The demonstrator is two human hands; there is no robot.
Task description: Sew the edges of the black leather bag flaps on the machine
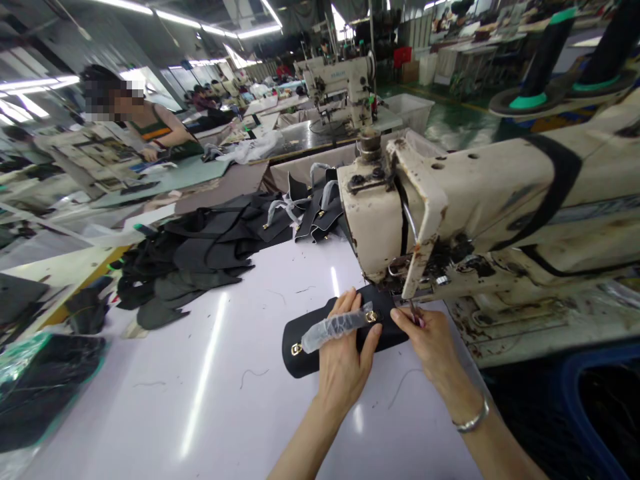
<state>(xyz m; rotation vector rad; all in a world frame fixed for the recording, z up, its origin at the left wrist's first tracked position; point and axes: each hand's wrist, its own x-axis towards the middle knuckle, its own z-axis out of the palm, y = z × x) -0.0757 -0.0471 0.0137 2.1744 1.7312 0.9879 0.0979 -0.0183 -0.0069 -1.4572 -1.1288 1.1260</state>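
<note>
Left grip point(345, 360) lies spread on the rounded black leather-like panel point(300, 330) by the cream metal sewing machine point(470, 190); right grip point(429, 340) pinches a pinkish tool point(421, 322). Probably thread-trimming, calling for a precise snip next.

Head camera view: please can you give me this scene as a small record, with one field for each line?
Work piece: black panel with two gold-toned fittings
Handle: plastic-wrapped strap between the fittings
Left hand: grip open, flat on the panel, fingers under the strap
Right hand: grip closed around a small tool, kind unclear
Machine: worn cream sewing machine, its head over the panel's far end; needle contact not visible
Surface: pale tabletop with loose threads
Behind: heap of black pieces
</note>
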